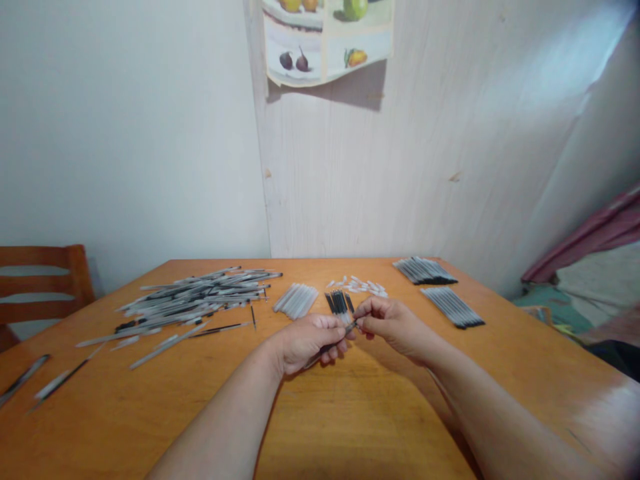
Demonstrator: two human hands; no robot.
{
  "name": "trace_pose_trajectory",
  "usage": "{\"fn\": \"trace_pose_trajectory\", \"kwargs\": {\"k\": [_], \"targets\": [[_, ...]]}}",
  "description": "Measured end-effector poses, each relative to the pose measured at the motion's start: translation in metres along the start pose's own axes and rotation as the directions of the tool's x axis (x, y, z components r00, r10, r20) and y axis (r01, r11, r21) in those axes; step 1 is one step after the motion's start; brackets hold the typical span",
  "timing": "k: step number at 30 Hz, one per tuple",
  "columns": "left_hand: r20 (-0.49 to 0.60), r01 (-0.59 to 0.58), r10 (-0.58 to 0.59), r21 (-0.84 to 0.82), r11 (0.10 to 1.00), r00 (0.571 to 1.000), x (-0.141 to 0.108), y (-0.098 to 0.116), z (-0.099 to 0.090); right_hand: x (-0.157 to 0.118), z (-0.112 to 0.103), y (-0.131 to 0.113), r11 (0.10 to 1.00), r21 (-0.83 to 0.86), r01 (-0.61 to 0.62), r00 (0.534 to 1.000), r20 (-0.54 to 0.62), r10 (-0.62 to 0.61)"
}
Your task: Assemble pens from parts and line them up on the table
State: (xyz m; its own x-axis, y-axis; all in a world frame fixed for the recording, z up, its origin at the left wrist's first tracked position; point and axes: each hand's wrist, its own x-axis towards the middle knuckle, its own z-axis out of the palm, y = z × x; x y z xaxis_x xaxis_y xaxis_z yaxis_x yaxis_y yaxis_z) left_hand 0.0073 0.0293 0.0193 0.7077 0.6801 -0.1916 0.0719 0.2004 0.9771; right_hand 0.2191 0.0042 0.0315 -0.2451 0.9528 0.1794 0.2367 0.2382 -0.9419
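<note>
Over the middle of the table, my left hand [307,339] is closed around a slim dark pen [351,327] that slants up to the right. The fingers and thumb of my right hand [390,325] are pinched at the pen's upper end; whether a small part sits between them is hidden. Just beyond my hands lies a row of black-ended pen parts [339,302], partly covered by them. To its left is a neat row of translucent white tubes [296,301]. Several small white caps [361,285] are scattered behind the black-ended parts.
A large loose heap of pens and pen parts [195,298] covers the table's left side, with stray pieces [63,380] nearer the front left. Two ordered rows of pens, one farther back [424,271] and one nearer [453,307], lie at right. A wooden chair [45,257] stands left.
</note>
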Motion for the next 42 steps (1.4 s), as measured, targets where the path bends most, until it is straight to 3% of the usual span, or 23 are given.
{"fn": "trace_pose_trajectory", "kwargs": {"k": [16, 21, 25, 30, 35, 42], "targets": [[-0.005, -0.011, 0.011, 0.001, 1.000, 1.000, -0.001, 0.002, 0.001, -0.003, -0.002, -0.005, 0.990, 0.133, -0.047, 0.996, 0.083, 0.036], [-0.010, -0.018, 0.018, 0.009, 1.000, 1.000, -0.001, 0.003, 0.002, -0.004, -0.002, -0.005, 0.997, 0.068, -0.046, 0.992, 0.120, 0.038], [-0.026, -0.025, 0.026, 0.047, 0.999, 0.999, 0.000, 0.002, 0.005, -0.004, 0.001, -0.005, 0.996, -0.081, -0.027, 0.995, 0.092, 0.034], [-0.043, -0.031, 0.037, 0.118, 0.992, 0.998, 0.000, 0.001, 0.009, 0.001, 0.005, 0.002, 0.937, -0.332, 0.109, 0.994, 0.050, -0.098], [-0.059, -0.048, 0.056, 0.128, 0.991, 0.997, 0.000, 0.003, 0.009, 0.004, 0.004, 0.010, 0.951, -0.278, 0.134, 0.986, 0.135, -0.100], [-0.062, -0.039, 0.044, 0.079, 0.996, 0.997, -0.003, 0.006, 0.006, -0.002, 0.001, -0.005, 0.965, -0.215, 0.152, 0.988, 0.051, -0.144]]}}
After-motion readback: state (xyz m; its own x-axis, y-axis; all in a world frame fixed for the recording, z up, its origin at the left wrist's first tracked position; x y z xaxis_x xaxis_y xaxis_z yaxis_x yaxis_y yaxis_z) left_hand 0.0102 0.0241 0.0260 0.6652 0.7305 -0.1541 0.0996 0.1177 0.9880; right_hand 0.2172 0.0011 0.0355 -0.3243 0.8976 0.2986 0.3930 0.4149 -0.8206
